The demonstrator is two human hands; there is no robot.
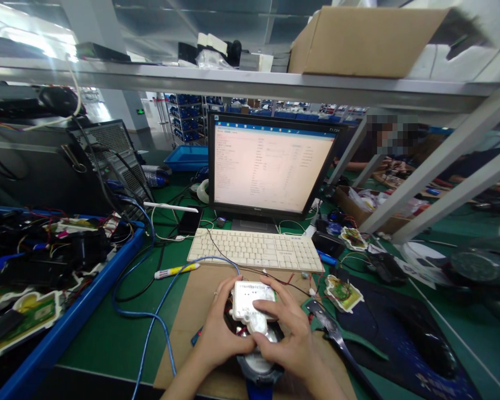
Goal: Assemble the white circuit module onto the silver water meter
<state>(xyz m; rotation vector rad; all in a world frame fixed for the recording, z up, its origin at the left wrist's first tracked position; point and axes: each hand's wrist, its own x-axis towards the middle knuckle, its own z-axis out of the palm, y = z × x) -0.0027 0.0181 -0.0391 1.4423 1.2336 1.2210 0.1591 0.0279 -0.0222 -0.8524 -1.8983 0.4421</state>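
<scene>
Both of my hands close around a small white plastic module (250, 303) with a printed label, held low in front of me over a brown cardboard sheet (200, 300). My left hand (219, 330) wraps its left side with the fingers curled. Across the module's top and right side lies my right hand (289, 336), its thumb and fingers pressing on the casing. Under the module sits a dark round part with a metal disc (258, 364). Thin red and black wires (275, 275) run from the module toward the keyboard (256, 250).
A lit monitor (270, 166) stands behind the keyboard. A blue tray (79, 294) full of wired parts fills the left. A blue cable (150, 316), a yellow-and-white pen (175, 270), small circuit boards (344, 293) and a black mat (404, 339) lie around. Another person sits at the far right.
</scene>
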